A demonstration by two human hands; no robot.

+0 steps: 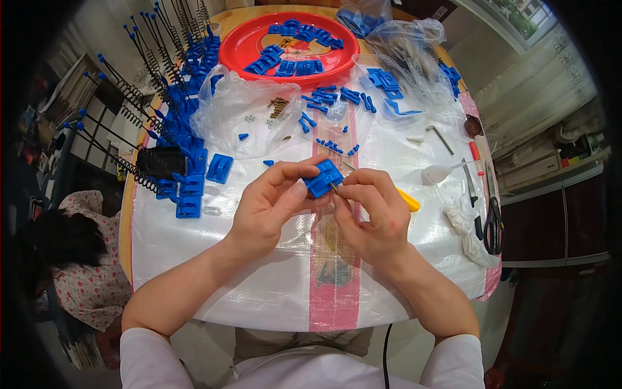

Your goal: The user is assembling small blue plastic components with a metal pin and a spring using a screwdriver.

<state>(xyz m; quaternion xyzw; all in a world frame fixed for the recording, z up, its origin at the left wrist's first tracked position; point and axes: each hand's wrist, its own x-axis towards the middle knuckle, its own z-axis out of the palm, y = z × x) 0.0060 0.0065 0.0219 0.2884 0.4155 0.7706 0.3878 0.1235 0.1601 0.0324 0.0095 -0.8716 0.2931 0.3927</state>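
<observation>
blue plastic part (324, 177) pinched in left hand (269, 206), right hand (369, 214) touching

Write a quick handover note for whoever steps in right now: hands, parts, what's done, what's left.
Left hand holds a blue plastic block above the table.
Right hand pinches a thin metal pin at the block's edge.
Done, it seems: blue pieces with black springs stacked far left.
Left: loose blue parts in the red tray and the clear bags.
</observation>
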